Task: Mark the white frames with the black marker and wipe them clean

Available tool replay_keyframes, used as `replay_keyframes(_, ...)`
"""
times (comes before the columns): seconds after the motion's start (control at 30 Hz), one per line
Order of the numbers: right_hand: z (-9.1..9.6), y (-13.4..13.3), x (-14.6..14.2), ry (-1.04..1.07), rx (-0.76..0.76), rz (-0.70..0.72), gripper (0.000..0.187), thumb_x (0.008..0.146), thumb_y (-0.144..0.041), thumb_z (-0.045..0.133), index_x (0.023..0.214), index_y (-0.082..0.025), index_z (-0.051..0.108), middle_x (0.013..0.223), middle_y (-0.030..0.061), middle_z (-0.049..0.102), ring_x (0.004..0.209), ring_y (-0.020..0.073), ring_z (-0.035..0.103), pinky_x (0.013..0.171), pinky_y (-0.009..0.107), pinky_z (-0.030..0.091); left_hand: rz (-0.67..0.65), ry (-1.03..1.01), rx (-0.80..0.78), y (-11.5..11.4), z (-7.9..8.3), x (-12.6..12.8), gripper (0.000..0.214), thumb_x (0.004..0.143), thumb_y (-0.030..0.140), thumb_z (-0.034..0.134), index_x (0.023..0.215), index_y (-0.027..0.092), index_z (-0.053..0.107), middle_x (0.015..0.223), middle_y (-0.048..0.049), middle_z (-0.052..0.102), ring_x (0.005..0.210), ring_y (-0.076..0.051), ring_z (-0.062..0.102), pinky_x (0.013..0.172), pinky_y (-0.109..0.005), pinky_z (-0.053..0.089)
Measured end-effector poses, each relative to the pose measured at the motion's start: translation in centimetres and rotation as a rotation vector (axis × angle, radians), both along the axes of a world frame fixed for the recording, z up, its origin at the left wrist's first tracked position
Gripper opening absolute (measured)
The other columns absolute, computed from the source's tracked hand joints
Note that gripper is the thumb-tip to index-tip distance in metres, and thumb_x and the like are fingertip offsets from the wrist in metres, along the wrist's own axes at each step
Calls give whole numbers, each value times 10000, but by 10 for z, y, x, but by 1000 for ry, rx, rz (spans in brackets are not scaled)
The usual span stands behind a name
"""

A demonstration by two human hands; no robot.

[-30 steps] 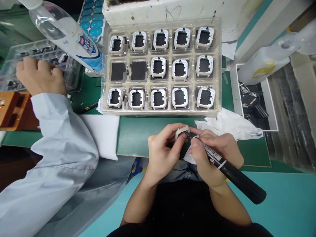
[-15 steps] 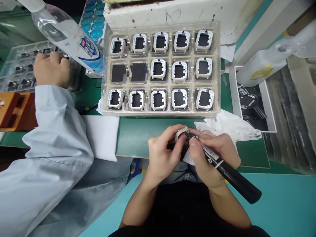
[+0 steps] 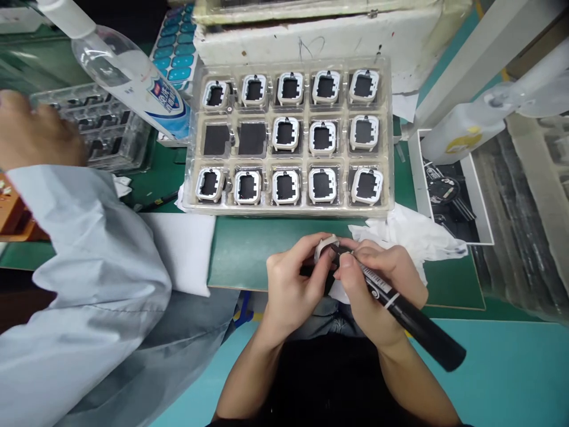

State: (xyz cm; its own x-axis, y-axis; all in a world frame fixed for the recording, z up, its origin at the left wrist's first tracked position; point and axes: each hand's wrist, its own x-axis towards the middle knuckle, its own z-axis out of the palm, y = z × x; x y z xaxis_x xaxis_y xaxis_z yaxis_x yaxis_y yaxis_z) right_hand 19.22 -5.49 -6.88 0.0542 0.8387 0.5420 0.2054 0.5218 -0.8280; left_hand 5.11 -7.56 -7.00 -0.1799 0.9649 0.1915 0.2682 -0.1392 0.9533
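Between the fingers and thumb of my left hand [image 3: 296,279] is a small pale watch case [image 3: 328,242], tilted and partly covered by the fingers. My right hand [image 3: 382,284] grips a black marker pen [image 3: 415,323], whose tip end points up and left at the inner side of the case. Whether the tip touches it, I cannot tell. Just beyond my hands lies a clear plastic tray [image 3: 288,212] with rows of similar white watch cases [image 3: 285,187]. Two of its pockets, in the middle row at the left, hold only dark pads [image 3: 252,139].
Crumpled white tissue [image 3: 406,234] lies right of my hands, beside a white box [image 3: 482,237] of black parts. At left are a folded white cloth [image 3: 186,255], a spray bottle [image 3: 133,77], another tray [image 3: 115,142] and a co-worker's hand [image 3: 40,133] above an orange fixture [image 3: 18,213].
The co-worker's hand has moved left, off the far tray. The view has shifted slightly, so the tray sits a little lower. My hands keep their hold on the case and pen.
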Motion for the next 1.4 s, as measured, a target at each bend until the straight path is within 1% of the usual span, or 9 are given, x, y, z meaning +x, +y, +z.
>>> replay_keyframes(0.13, 4, 0, -1, -238, 187, -10, 263, 955, -45, 772, 928, -255, 618, 787, -30, 716, 898, 233, 870, 856, 354, 784, -27, 37, 25, 1, 1, -2, 174, 1082, 195, 756, 1230, 229, 842, 1030, -28, 902, 781, -151, 838, 783, -211, 673)
replay_keyframes(0.23, 5, -2, 0, -150, 100, -36, 255, 959, -46, 787, 1016, -252, 647, 837, -10, 772, 931, 257, 889, 829, 369, 782, -41, 32, 19, 2, 1, -3, 169, 1085, 186, 742, 1212, 195, 853, 1000, -34, 895, 746, -137, 814, 754, -195, 654)
replay_keyframes(0.33, 5, -3, 1, -60, -25, -29, 246, 971, -75, 805, 1023, -254, 644, 864, 5, 808, 968, 273, 897, 874, 402, 780, -30, -8, 4, 2, 0, -5, 164, 1085, 195, 748, 1198, 186, 866, 989, -35, 894, 730, -129, 803, 736, -179, 645)
replay_keyframes(0.5, 6, -1, 3, -180, 180, 11, 282, 933, -25, 798, 1056, -239, 660, 860, 4, 779, 945, 259, 890, 860, 386, 784, -39, -18, -11, 2, -1, -6, 166, 1094, 224, 748, 1194, 197, 878, 989, -36, 887, 755, -140, 796, 755, -194, 639)
replay_keyframes(0.67, 5, 0, 5, -120, 64, -28, 244, 955, -69, 812, 1036, -247, 666, 909, 16, 819, 966, 257, 898, 894, 375, 776, -30, -18, -20, 2, 0, -5, 176, 1086, 251, 761, 1189, 195, 892, 976, -39, 889, 740, -146, 796, 738, -200, 637)
replay_keyframes(0.77, 4, -1, 6, -159, 107, -5, 240, 951, -64, 804, 1027, -250, 672, 904, 5, 816, 950, 247, 889, 908, 385, 783, -44, -79, -54, 4, 2, -5, 177, 1067, 258, 773, 1170, 182, 895, 964, -47, 891, 752, -163, 819, 741, -212, 661)
replay_keyframes(0.93, 2, -2, 6, -62, 101, 48, 241, 953, -65, 781, 1028, -255, 654, 808, -47, 742, 731, 178, 801, 985, 474, 794, -52, -277, -181, 8, 5, -6, 196, 1022, 279, 818, 1161, 160, 888, 926, -61, 890, 758, -186, 845, 758, -249, 714)
replay_keyframes(1.13, 2, -3, 5, -62, 39, -2, 245, 947, -70, 799, 990, -254, 644, 912, 2, 803, 992, 265, 902, 827, 349, 772, -65, -399, -236, 11, 10, -7, 211, 979, 274, 880, 1143, 141, 885, 912, -65, 882, 757, -169, 823, 734, -243, 722)
replay_keyframes(1.4, 4, -3, 6, -127, 99, -21, 271, 931, -38, 802, 1037, -246, 665, 907, 10, 815, 950, 255, 896, 869, 359, 776, -103, -362, -203, 9, 9, -7, 163, 1033, 265, 854, 1153, 155, 871, 949, -65, 897, 768, -161, 841, 761, -223, 722)
